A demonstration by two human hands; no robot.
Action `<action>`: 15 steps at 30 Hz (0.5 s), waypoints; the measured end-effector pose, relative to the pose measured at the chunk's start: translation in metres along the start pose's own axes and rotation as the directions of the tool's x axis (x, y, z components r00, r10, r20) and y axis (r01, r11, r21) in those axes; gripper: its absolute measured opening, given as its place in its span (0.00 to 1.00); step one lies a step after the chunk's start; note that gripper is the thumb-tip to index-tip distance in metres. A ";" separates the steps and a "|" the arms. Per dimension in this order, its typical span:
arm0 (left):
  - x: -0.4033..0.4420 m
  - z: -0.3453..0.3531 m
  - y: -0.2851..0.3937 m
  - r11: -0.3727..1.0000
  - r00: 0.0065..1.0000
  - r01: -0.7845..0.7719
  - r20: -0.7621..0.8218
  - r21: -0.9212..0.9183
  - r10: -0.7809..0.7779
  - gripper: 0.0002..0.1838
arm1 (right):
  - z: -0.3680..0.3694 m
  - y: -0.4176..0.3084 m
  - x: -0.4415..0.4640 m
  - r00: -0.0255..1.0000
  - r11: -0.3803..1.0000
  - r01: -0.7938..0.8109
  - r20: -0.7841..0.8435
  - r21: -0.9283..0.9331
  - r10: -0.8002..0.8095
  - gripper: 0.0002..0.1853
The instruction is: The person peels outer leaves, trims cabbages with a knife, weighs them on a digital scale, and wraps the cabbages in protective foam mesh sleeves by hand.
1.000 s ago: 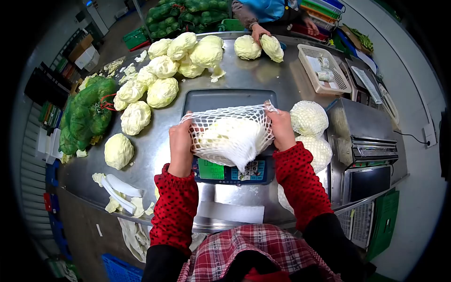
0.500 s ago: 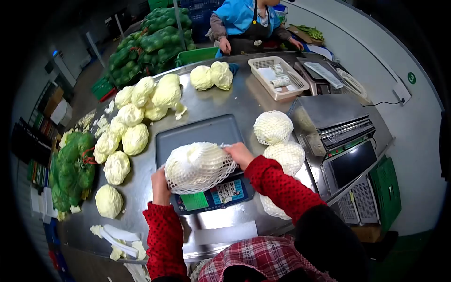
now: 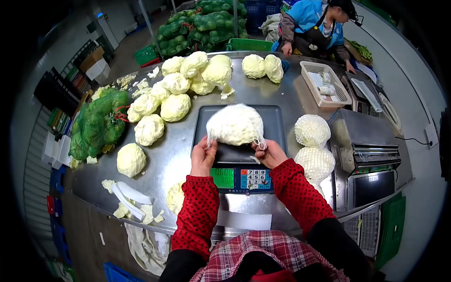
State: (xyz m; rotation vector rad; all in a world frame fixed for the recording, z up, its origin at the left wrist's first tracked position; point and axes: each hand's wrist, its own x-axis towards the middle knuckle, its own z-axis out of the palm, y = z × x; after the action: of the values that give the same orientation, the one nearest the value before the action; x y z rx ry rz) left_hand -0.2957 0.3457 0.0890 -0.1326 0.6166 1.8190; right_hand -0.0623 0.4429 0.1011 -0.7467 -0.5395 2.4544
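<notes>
Bulging pale cabbage (image 3: 238,129) in white netting (image 3: 233,117)

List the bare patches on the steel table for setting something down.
Bare steel lies between the scale and the far cabbage pair, and between the scale and the leftmost loose cabbage. Crowded: the cabbage heap and the netted cabbages beside the metal machine.
</notes>
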 end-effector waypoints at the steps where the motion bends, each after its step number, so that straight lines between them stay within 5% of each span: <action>1: -0.005 -0.003 -0.004 0.993 0.997 -0.036 -0.062 0.109 0.043 0.13 | -0.001 0.003 -0.004 1.000 1.000 -0.010 -0.005 0.001 0.010 0.11; 2: -0.020 0.004 -0.001 0.994 0.997 -0.034 -0.071 0.107 0.042 0.13 | 0.008 0.004 -0.018 0.996 0.990 -0.087 0.022 -0.112 0.090 0.12; 4: -0.044 0.015 0.008 0.751 1.000 -0.022 0.009 0.660 0.022 0.13 | 0.031 -0.010 -0.054 0.932 0.901 -0.267 0.147 -0.343 0.332 0.18; 5: -0.048 0.019 0.014 0.750 1.000 -0.022 0.004 0.661 0.025 0.13 | 0.034 -0.021 -0.064 0.930 0.900 -0.271 0.149 -0.342 0.336 0.18; 7: -0.051 0.022 0.031 0.525 0.955 -0.089 -0.077 0.847 0.287 0.16 | 0.033 -0.039 -0.073 0.997 0.537 -0.061 -0.024 -0.842 0.076 0.24; 9: -0.023 0.020 0.040 0.381 0.833 -0.314 0.060 0.870 0.550 0.23 | 0.017 -0.041 -0.054 0.908 0.697 0.160 -0.172 -0.699 -0.381 0.27; 10: -0.012 0.027 0.035 0.383 0.851 -0.290 0.053 0.877 0.522 0.23 | 0.025 -0.034 -0.043 0.860 0.657 0.187 -0.202 -0.730 -0.469 0.29; 11: 0.002 0.032 0.029 0.379 0.870 -0.274 0.060 0.884 0.489 0.24 | 0.035 -0.026 -0.033 0.905 0.659 0.203 -0.118 -0.724 -0.409 0.29; 13: 0.048 0.004 0.008 -0.046 0.823 -0.422 0.405 0.905 0.398 0.24 | 0.053 0.002 -0.011 0.900 0.751 0.346 -0.028 -0.562 -0.436 0.32; 14: 0.034 0.017 -0.003 -0.026 0.823 -0.410 0.382 0.912 0.420 0.24 | 0.025 0.018 0.025 0.796 0.599 0.465 0.011 -0.652 -0.605 0.29; 15: 0.007 0.044 -0.018 0.402 0.899 -0.367 0.209 0.839 0.385 0.22 | 0.040 0.014 0.010 0.792 0.662 0.468 -0.055 -0.585 -0.608 0.31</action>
State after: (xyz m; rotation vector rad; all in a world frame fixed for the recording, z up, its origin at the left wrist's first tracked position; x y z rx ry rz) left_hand -0.2722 0.3766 0.1176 0.7576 1.6336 1.6894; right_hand -0.0987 0.4283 0.1211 -0.9256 -1.2027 1.6092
